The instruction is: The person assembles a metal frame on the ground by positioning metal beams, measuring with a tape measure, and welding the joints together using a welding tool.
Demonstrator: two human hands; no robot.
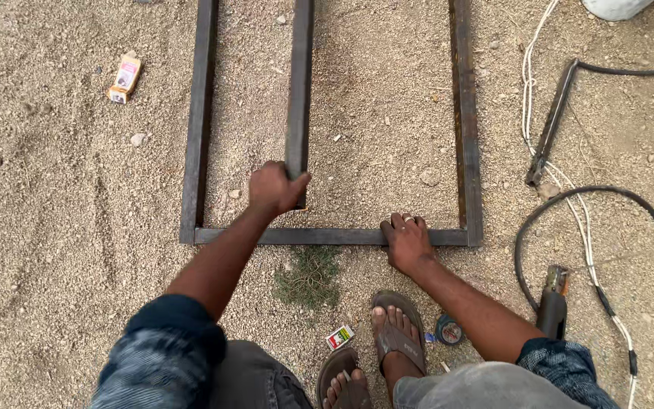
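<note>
My left hand (275,188) is closed around the near end of the loose steel bar (299,91), which runs away from me down the middle of the rectangular steel frame (200,113) lying flat on the sandy gravel ground (54,227). The bar's near end stops just short of the frame's near rail (327,236), not touching it as far as I can see. My right hand (408,242) lies flat and spread, fingers resting on that near rail towards its right corner, gripping nothing. The two hands are well apart. Below them a small tuft of dry weed (308,274) grows just outside the rail, and my sandalled feet (387,341) stand near it, with a small printed box (340,336) to their left and a round tape roll (449,330) to their right. Further right lie a black cable (569,193), a white cord (580,220), a handheld power tool (552,303) and another short steel bar (552,125). Off to the far left lies a small crumpled carton (125,78).
</note>
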